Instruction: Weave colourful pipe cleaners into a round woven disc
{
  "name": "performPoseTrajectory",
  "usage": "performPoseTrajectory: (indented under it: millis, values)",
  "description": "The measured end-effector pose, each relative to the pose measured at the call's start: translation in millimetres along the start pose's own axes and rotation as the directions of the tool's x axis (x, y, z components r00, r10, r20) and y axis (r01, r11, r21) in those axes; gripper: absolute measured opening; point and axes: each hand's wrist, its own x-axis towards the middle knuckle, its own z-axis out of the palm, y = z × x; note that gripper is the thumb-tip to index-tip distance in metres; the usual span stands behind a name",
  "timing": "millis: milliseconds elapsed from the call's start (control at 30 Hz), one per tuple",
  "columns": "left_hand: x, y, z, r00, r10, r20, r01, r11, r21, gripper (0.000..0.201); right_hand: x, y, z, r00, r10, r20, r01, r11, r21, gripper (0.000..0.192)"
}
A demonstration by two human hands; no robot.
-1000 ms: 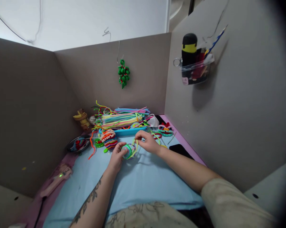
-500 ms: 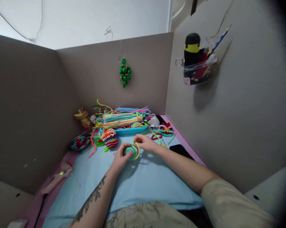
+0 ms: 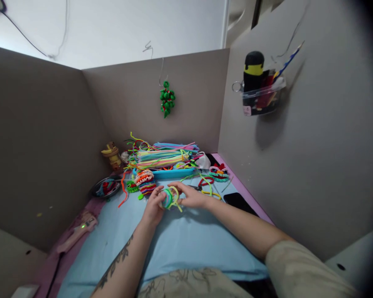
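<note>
Grey partition boards wall in my counter [image 3: 186,244], which is covered by a pale blue cloth with a pink mat showing along its edges. At the centre of the frame my left hand [image 3: 153,205] closes its grip around a small round coil of green, pink and blue pipe cleaners [image 3: 167,198], holding it just above the cloth. My right hand [image 3: 191,196] sits touching the coil's other side, its grip narrowed on a yellow-green fuzzy pipe cleaner strand [image 3: 175,196] that loops over the coil.

Just behind my hands lies a striped orange, white and red pipe-cleaner piece [image 3: 144,182], and beyond it a blue tray heaped with long bright pipe cleaners [image 3: 164,159]. A dark round dish [image 3: 105,187] sits at left of centre, a black phone [image 3: 237,200] at right of centre, and a green beaded ornament [image 3: 167,98] hangs on the back board.

I judge the loose strand to be the weak spot: it springs in an open loop, so if my right grip slackens it could unwind from the coil. Squeezing too hard with the left could also crush the coil out of round.

My fingers cover much of the coil, so I cannot tell how the strand is anchored or where its free end lies. What fills the clear holder at upper right of the frame [image 3: 262,99] is hard to make out, and the frame's right edge is dark.
</note>
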Motion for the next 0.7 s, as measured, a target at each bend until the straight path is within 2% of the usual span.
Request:
performPoseTrajectory:
  millis: [133,233,300,467,567,700]
  values:
    - [3.4,0.5,-5.0,0.996,-0.082,-0.023,0.080,0.994,-0.074,0.045,-2.9,3.2,3.0,0.998,-0.053,0.019,0.055,0.991,-0.126,0.081]
    - [4.7,-0.2,-6.7,0.994,-0.107,-0.021,0.104,0.989,-0.104,0.043,-2.1,11.3,8.2,0.999,-0.037,-0.023,0.034,0.989,-0.142,0.084]
    - [5.1,-0.4,-7.1,0.993,-0.120,-0.011,0.118,0.985,-0.123,0.042,-0.9,17.5,12.3,0.997,-0.031,-0.073,0.023,0.995,-0.102,0.073]
    - [5.8,-0.3,-7.2,0.989,-0.146,0.018,0.147,0.978,-0.151,0.037,-0.3,23.8,18.0,0.972,0.004,-0.234,-0.008,1.000,-0.015,0.028]
    - [5.4,-0.5,-6.4,0.988,-0.151,0.031,0.154,0.977,-0.148,0.035,-2.0,19.1,15.8,0.971,0.013,-0.237,-0.039,0.994,-0.106,0.014]
    - [6.2,0.0,-5.6,0.991,-0.131,-0.023,0.124,0.973,-0.194,0.033,-4.1,13.3,12.5,0.933,-0.172,-0.317,0.070,0.949,-0.309,0.010]
